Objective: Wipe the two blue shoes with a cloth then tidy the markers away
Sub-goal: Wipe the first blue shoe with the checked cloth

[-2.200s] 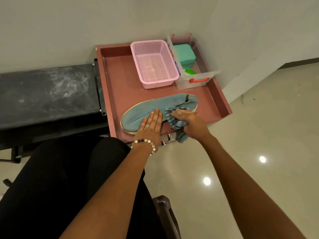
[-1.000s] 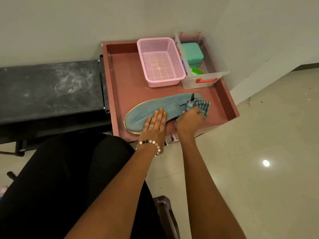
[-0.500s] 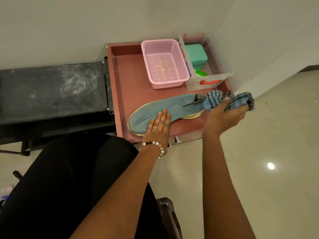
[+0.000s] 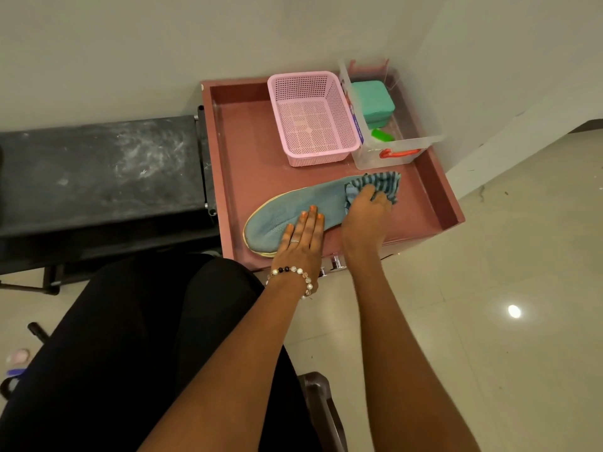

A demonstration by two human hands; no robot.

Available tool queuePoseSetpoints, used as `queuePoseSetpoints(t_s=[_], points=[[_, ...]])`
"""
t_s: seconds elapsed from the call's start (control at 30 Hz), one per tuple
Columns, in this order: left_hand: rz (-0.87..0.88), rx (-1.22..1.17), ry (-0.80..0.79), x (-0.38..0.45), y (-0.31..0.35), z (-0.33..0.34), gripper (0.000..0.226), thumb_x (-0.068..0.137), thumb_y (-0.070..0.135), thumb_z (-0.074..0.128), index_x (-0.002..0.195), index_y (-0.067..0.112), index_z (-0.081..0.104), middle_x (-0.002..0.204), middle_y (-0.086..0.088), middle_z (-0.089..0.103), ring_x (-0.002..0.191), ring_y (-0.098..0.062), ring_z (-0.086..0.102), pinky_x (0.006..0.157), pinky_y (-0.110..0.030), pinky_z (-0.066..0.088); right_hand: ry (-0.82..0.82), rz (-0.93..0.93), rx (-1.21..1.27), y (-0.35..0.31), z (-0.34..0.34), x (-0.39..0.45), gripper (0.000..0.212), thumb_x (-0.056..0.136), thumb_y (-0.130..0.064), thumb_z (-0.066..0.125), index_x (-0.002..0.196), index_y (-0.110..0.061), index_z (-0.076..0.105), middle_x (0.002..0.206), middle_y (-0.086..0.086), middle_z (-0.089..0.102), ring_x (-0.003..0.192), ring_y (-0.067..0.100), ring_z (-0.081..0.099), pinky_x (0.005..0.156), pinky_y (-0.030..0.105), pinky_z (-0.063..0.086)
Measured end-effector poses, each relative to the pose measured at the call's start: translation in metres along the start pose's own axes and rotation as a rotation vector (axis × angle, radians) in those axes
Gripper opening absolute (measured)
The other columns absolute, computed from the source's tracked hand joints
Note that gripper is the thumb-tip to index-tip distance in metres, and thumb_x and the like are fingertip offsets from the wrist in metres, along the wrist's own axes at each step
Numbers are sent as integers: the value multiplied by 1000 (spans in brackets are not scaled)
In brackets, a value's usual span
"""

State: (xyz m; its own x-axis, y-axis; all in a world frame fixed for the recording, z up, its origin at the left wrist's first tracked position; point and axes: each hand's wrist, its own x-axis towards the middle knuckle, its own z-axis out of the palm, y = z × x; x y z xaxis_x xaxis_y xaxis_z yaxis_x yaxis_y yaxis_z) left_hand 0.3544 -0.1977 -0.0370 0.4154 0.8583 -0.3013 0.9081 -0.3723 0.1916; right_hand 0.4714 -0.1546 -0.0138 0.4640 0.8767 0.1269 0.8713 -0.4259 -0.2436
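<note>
Pressing flat, left hand (image 4: 301,238) steadies one blue shoe (image 4: 293,213) (right hand (image 4: 367,213) grasps one cloth (image 4: 380,184)).

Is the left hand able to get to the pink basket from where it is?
Probably yes. The left hand lies flat on the blue shoe, and only bare tray floor lies between it and the pink basket. It would have to let go of the shoe.
</note>
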Motion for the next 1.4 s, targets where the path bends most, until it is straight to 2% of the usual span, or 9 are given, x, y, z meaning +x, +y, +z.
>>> queuePoseSetpoints(t_s=[0.13, 0.23, 0.43, 0.7, 0.87, 0.97, 1.07, 1.27, 1.4], points=[[14, -9, 5, -1, -2, 0, 99, 81, 2, 49, 147, 7, -25, 154, -7, -32, 144, -22, -22, 118, -37, -8, -402, -220, 325, 43, -46, 25, 21, 80, -3, 66, 100, -1, 61, 95, 18, 65, 86, 32, 61, 72, 34, 47], [15, -18, 8, -1, -1, 0, 97, 82, 1, 47, 147, 7, -25, 154, -7, -32, 144, -21, -22, 116, -36, -9, -681, -60, 630, 74, -76, 40, 25, 76, 9, 67, 81, -15, 64, 83, 6, 66, 78, 22, 64, 56, 28, 51], [6, -12, 19, 1, -1, 2, 97, 82, 3, 48, 147, 7, -25, 154, -7, -32, 144, -21, -23, 115, -35, -10, 47, 255, 544, 52, -28, 19, 25, 74, 3, 56, 99, -1, 60, 93, 14, 63, 88, 30, 59, 69, 28, 41], [13, 68, -75, 2, -2, -3, 96, 86, 12, 50, 146, 5, -24, 155, -11, -27, 144, -25, -22, 117, -39, -9, -208, -227, 67, -7, -5, -5, 29, 77, -4, 56, 105, -3, 64, 109, 18, 62, 108, 34, 49, 90, 35, 38], [28, 26, -112, 2, -3, -4, 95, 85, 9, 51, 147, 5, -22, 156, -11, -24, 144, -25, -22, 115, -38, -13, -587, -183, 676, 22, -57, 11, 24, 81, 10, 52, 94, -1, 69, 91, 15, 70, 82, 24, 66, 71, 35, 55], [14, -26, -21, 2, -4, 0, 100, 81, 3, 50, 145, 8, -27, 154, -6, -32, 143, -21, -25, 114, -34, -12, -269, 208, 929, 52, -78, 21, 27, 82, 5, 47, 90, -8, 69, 84, 12, 66, 73, 21, 64, 53, 28, 52], [27, -37, -8, 2, -4, 2, 99, 81, 2, 49, 145, 9, -27, 153, -6, -33, 143, -20, -25, 115, -34, -12, 163, 415, 773, 64, -81, 34, 34, 73, -8, 41, 95, -10, 66, 90, 9, 66, 84, 26, 62, 73, 34, 54], [22, -50, -6, 3, -4, 2, 99, 81, 1, 48, 147, 9, -26, 153, -5, -33, 144, -20, -24, 116, -35, -10, -137, 113, 326, 49, -5, 20, 57, 76, 4, 56, 132, 1, 47, 124, 23, 55, 115, 40, 50, 97, 41, 43], [18, -38, -15, 3, -4, 3, 102, 83, 7, 54, 147, 9, -25, 154, -5, -32, 144, -20, -22, 117, -35, -8, -185, 227, 185, 14, 13, -18, 68, 80, -5, 55, 143, 1, 31, 144, 31, 30, 130, 42, 35, 109, 45, 29]])
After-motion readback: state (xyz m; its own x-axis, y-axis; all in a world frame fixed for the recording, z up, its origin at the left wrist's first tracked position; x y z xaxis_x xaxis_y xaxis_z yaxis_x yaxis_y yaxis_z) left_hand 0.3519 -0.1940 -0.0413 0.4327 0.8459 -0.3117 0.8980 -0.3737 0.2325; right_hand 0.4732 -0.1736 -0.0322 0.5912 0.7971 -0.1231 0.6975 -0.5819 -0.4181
